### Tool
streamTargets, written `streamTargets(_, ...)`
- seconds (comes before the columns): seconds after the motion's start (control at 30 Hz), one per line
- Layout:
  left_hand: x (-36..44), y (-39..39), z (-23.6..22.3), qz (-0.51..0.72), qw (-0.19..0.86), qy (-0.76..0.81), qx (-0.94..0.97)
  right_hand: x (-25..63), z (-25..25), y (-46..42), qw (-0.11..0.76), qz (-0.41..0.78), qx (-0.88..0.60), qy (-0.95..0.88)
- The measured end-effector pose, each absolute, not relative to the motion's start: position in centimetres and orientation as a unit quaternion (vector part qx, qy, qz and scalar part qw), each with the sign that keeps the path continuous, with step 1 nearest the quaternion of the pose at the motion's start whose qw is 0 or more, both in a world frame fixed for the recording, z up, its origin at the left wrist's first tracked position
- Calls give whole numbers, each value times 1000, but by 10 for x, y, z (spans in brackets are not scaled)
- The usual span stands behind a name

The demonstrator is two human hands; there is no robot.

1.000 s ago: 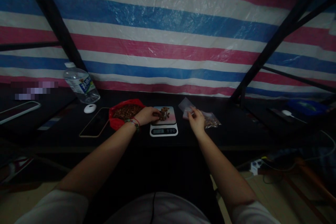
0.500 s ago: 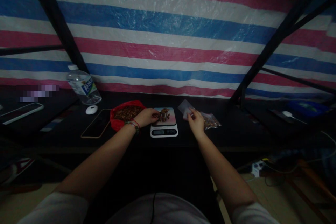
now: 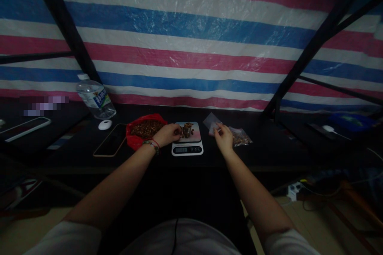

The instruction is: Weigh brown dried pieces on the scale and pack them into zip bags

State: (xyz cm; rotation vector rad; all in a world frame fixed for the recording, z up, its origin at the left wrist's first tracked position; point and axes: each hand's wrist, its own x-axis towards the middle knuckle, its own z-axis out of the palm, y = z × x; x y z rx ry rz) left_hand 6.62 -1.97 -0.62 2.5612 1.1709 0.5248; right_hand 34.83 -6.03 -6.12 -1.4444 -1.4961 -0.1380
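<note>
A white kitchen scale (image 3: 187, 150) with a digital display stands in front of me. On its plate sits a small clear cup (image 3: 188, 129) filled with brown pieces, and a few loose pieces lie around it. My left hand (image 3: 169, 134) is at the plate's left edge, fingertips pinched together beside the cup; what they hold is hidden. To the right of the scale, my right hand (image 3: 224, 137) pinches a clear plastic bag (image 3: 210, 121). Just beyond that hand lies another clear bag (image 3: 241, 138) with small brown pieces inside.
Left of the scale sits an open red bag (image 3: 134, 140) full of small brown pieces. Farther left are a phone (image 3: 110, 142), a white oval case (image 3: 105, 124) and a water bottle (image 3: 97, 99). Black metal posts (image 3: 289, 73) rise before a striped plastic sheet (image 3: 185, 40).
Little differs. My left fingertips have shifted very slightly beside the cup, while my right hand keeps its pinch on the clear plastic bag.
</note>
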Motion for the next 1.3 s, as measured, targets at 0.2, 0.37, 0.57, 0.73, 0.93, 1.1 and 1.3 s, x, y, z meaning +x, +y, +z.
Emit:
streamTargets(0.2, 65, -21, -13, 207, 143, 414, 875, 349, -61, -60, 500, -55, -598, -624)
streamTargets(0.37, 52, -20, -4, 258, 168, 436, 845, 350, -63, -60, 499, -57, -598, -624)
streamTargets(0.57, 5, -11, 15, 282, 123, 489, 816, 349, -63, -60, 501, -61, -597, -623)
streamTargets(0.73, -31, -7, 14, 246, 73, 541, 801, 349, -63, -60, 503, -59, -595, -624)
streamTargets(0.93, -46, -7, 1, 194, 69, 566, 798, 350, -65, -59, 501, -56, -597, -624)
streamTargets(1.1, -49, -4, -3, 188, 60, 557, 806, 350, -66, -59, 501, -58, -601, -620)
streamTargets(1.3, -47, -4, -3, 163, 13, 545, 822, 349, -63, -60, 504, -59, -598, -620)
